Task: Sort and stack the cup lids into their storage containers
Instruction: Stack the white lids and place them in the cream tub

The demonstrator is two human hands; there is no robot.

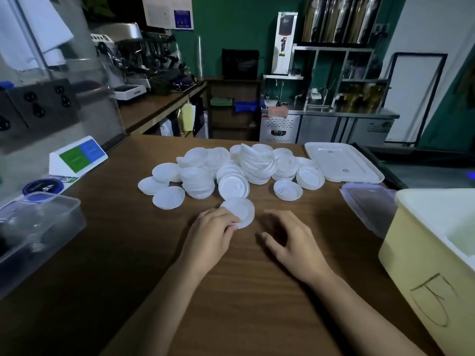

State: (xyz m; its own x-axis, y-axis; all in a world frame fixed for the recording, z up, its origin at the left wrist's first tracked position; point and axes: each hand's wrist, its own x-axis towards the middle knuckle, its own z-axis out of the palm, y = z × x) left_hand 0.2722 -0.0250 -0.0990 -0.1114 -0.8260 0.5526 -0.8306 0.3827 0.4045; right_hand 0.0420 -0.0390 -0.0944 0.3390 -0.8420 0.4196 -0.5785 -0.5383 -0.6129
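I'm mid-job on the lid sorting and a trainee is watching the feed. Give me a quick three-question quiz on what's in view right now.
1. True or false: the right hand holds nothing.
2. Which hand pinches the single lid nearest the person? A) left hand B) right hand C) neither
3. Fill in: the yellow container with the handwritten mark stands on the person's ___ side.

Key: 1 true; 2 A; 3 right.
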